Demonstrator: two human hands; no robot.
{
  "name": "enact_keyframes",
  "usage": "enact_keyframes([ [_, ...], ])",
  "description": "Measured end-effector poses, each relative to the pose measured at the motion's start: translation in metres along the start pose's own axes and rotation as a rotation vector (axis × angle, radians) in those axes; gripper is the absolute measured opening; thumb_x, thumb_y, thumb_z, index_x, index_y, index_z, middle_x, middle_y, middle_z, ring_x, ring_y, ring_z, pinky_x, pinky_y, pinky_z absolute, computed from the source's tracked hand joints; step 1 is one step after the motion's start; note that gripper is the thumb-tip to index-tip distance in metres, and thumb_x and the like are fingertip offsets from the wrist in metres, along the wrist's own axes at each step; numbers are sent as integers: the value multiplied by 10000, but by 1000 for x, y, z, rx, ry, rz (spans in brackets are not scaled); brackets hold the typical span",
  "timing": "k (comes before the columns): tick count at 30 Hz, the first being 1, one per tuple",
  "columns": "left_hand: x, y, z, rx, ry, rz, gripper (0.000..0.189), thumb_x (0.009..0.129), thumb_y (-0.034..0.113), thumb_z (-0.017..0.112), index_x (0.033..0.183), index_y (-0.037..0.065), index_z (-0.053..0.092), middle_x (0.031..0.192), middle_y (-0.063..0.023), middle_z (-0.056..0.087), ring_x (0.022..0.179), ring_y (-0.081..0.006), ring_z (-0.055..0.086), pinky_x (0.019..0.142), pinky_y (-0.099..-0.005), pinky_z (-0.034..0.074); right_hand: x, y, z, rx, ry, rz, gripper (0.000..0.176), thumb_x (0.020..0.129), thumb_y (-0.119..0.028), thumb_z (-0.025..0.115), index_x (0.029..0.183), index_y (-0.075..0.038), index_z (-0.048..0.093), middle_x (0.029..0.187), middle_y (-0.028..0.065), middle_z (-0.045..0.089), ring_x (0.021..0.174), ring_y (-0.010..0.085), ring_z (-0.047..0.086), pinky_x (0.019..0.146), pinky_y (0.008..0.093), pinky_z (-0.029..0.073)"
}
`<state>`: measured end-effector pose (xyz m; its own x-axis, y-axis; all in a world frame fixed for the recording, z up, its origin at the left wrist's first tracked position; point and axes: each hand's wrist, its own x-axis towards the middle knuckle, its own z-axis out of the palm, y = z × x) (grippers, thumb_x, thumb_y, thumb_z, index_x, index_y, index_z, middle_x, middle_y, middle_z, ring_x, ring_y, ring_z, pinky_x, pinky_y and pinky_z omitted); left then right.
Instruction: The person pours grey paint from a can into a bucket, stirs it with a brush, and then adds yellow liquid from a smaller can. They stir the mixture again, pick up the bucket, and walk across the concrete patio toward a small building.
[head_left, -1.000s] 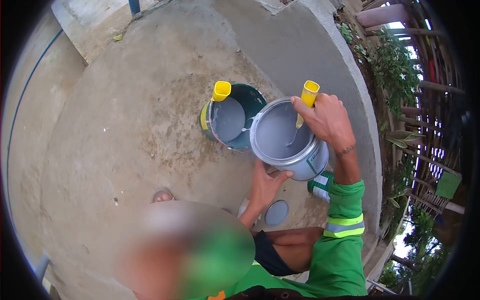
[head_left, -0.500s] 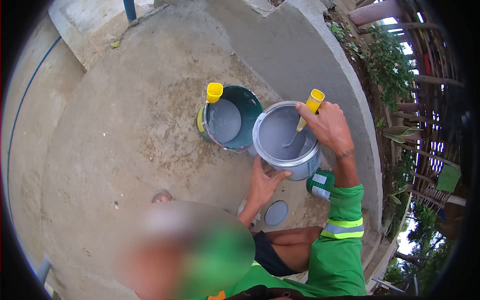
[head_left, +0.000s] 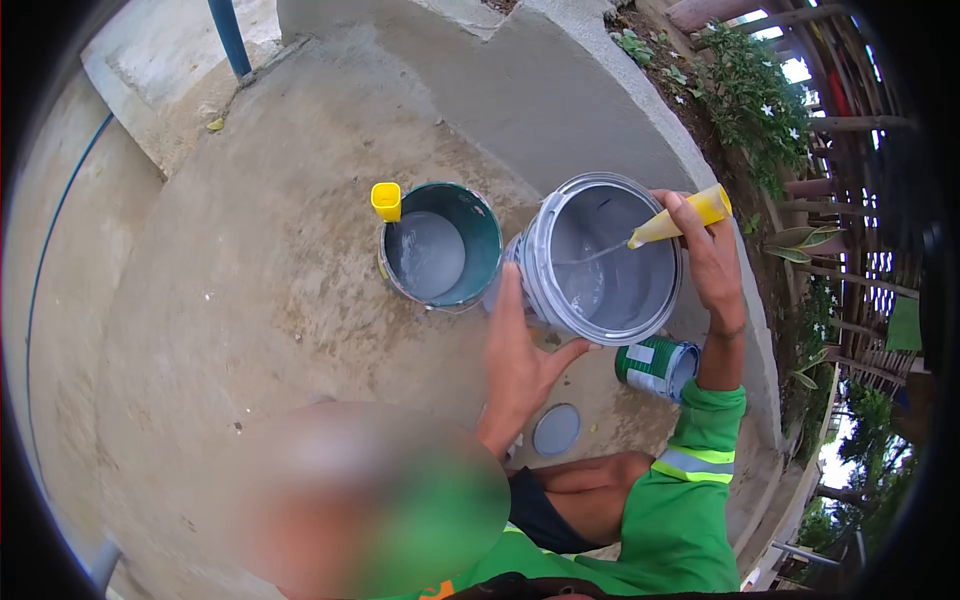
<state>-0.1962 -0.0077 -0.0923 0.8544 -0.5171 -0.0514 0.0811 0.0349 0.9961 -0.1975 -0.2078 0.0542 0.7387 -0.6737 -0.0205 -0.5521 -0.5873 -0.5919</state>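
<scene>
A metal-rimmed pail (head_left: 545, 285) of grey paint is tilted, its mouth facing me. My left hand (head_left: 520, 360) holds its near side, thumb and fingers spread around the wall. In my right hand (head_left: 712, 260), at the pail's right rim, is a yellow-handled tool (head_left: 690, 217). Its thin metal shaft runs down into the pail; the working end is hidden in the grey paint (head_left: 580, 275). Just left of the pail stands a dark green bucket (head_left: 475, 235) with grey paint at the bottom. Another yellow handle (head_left: 386, 201) sticks up at that bucket's left rim.
A green-labelled can (head_left: 648, 366) with a grey-coated inside is below the pail, near a round grey lid (head_left: 557, 430) on the stained concrete floor (head_left: 250, 300). A low curved wall (head_left: 560, 100) bounds the right side, with plants (head_left: 765, 120) and a stick fence beyond.
The pail has come up and tilted, its paint shifting to the left inside. My right hand has moved right with the tool, whose handle now leans outward. My left hand has risen with the pail.
</scene>
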Motion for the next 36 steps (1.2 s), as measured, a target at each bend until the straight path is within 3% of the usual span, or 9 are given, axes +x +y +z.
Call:
enact_keyframes([
  [5,33,-1,25,192,-10,165,1111,667,297,863,1471,-82,197,1499,-311,279,1375,-440,329,1109,-447,328,18,43,-11,341,34,52,512,932,-431,574,1112,38,672,942,96,680,824,141,640,775,279,500],
  [9,72,-29,53,205,-36,237,1121,654,210,868,1471,-103,168,1460,-298,366,1321,-394,440,1054,-409,402,42,81,-7,450,88,70,478,940,-393,568,1124,35,676,967,91,675,880,130,623,808,268,477],
  [12,85,-46,64,248,-79,193,1108,667,167,856,1469,-115,145,1437,-294,397,1291,-386,473,1036,-394,417,59,112,5,413,105,23,468,926,-393,593,1099,30,692,960,74,671,902,118,600,822,261,458],
  [13,88,-53,67,246,-87,158,1106,671,155,852,1470,-115,137,1428,-290,410,1283,-380,482,1032,-392,419,63,119,10,386,70,9,504,933,-415,573,1187,12,658,984,33,638,840,80,579,739,231,465],
  [16,93,-71,75,240,-86,83,1105,683,135,843,1474,-112,112,1404,-287,430,1274,-380,484,1043,-397,404,73,141,30,459,41,49,492,929,-407,581,1179,9,663,987,26,630,838,83,571,739,234,459],
  [19,94,-90,80,316,-72,81,1111,691,127,834,1476,-107,83,1403,-301,416,1287,-395,462,1067,-406,374,82,168,57,589,37,116,454,908,-368,626,1110,33,691,1010,76,668,947,131,590,859,271,446],
  [29,105,-156,91,362,-135,6,1077,755,160,786,1455,-153,29,1462,-381,277,1367,-449,343,1134,-421,293,103,243,118,672,-41,97,512,908,-341,623,1230,57,608,1148,121,621,1083,174,555,953,288,412],
  [32,106,-144,92,451,-134,14,1064,764,164,779,1444,-175,35,1470,-402,234,1387,-469,292,1156,-431,254,100,234,115,606,-57,130,541,915,-361,619,1256,58,587,1199,136,592,1128,180,529,986,289,389],
  [36,100,-140,89,441,-138,-8,976,801,179,722,1431,-195,79,1474,-408,216,1405,-478,243,1172,-443,217,93,221,112,481,20,91,527,911,-338,643,1257,55,585,1146,116,620,1073,172,560,956,283,412],
])
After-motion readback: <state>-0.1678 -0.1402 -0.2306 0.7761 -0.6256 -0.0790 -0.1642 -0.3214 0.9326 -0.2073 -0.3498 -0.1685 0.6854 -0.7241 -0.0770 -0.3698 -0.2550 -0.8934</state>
